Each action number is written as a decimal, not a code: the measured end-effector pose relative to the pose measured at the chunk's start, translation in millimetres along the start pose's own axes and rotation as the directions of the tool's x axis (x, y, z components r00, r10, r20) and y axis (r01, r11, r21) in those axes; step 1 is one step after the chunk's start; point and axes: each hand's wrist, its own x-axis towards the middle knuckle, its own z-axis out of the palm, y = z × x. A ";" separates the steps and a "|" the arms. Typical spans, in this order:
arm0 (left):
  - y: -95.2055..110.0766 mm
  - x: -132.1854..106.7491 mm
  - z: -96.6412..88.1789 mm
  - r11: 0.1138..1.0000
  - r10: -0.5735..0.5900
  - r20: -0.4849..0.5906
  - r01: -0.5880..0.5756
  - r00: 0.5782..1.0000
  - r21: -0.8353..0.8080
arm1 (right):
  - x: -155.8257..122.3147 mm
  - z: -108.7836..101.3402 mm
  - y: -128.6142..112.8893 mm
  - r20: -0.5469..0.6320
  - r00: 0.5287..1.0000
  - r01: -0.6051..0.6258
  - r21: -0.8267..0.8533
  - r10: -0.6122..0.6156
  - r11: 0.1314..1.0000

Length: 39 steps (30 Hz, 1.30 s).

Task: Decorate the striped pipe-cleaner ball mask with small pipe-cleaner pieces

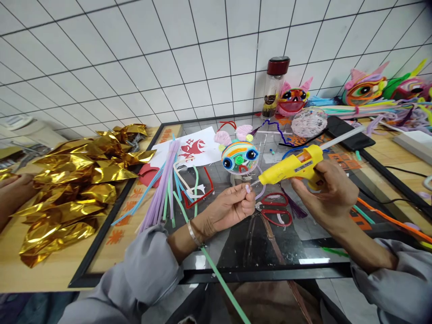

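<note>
My right hand (326, 191) grips a yellow glue gun (297, 166), its nozzle pointing left at a small pale lilac piece (248, 189). That piece is pinched in the fingers of my left hand (229, 207). Just behind the nozzle stands a round striped craft head (239, 156) with blue eyes and pink ears. Red-handled scissors (275, 209) lie on the glass below the gun.
A black-framed glass board (303, 252) covers the wooden table. Pipe cleaners (165, 184) and a red paper-cut on a white sheet (192, 148) lie at left, crumpled gold foil (74, 189) farther left beside another person's hand (13, 193). A jar (275, 85) and colourful craft masks (364, 90) stand at the back.
</note>
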 end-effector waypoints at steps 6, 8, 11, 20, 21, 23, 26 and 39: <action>-0.3 -1.1 3.0 0.999 -0.004 -0.042 0.005 0.999 0.033 | -1.0 -0.3 -0.3 0.012 1.000 0.009 0.022 -0.009 1.000; -0.4 -1.2 3.1 0.999 -0.004 -0.044 0.005 0.999 0.035 | -1.2 -0.3 -0.4 0.028 1.000 -0.010 0.022 0.009 1.000; -0.4 -1.4 3.1 0.999 -0.009 -0.035 0.010 0.999 0.044 | -1.2 -0.6 -1.1 0.032 0.999 -0.009 0.033 0.008 0.999; -0.8 -1.3 1.6 0.998 -0.016 -0.004 0.016 1.000 0.060 | -1.8 -1.9 -3.5 0.034 0.999 -0.002 0.031 0.001 1.000; -0.8 -1.3 1.7 0.998 -0.017 -0.004 0.017 1.000 0.061 | -1.9 -2.2 -3.6 0.037 0.999 -0.003 0.025 0.002 1.000; -0.7 -1.4 1.9 0.998 -0.019 -0.005 0.019 1.000 0.058 | -2.1 -2.7 -3.9 0.034 0.999 -0.006 0.017 0.006 1.000; -0.1 -1.7 2.2 0.998 -0.024 -0.005 0.024 1.000 0.052 | -2.1 -3.2 -3.8 0.024 1.000 -0.009 0.015 0.009 1.000; -0.5 -1.9 0.3 0.999 -0.022 0.047 0.021 0.999 0.025 | -2.6 -3.7 -2.4 -0.021 0.997 0.080 0.015 -0.080 0.997</action>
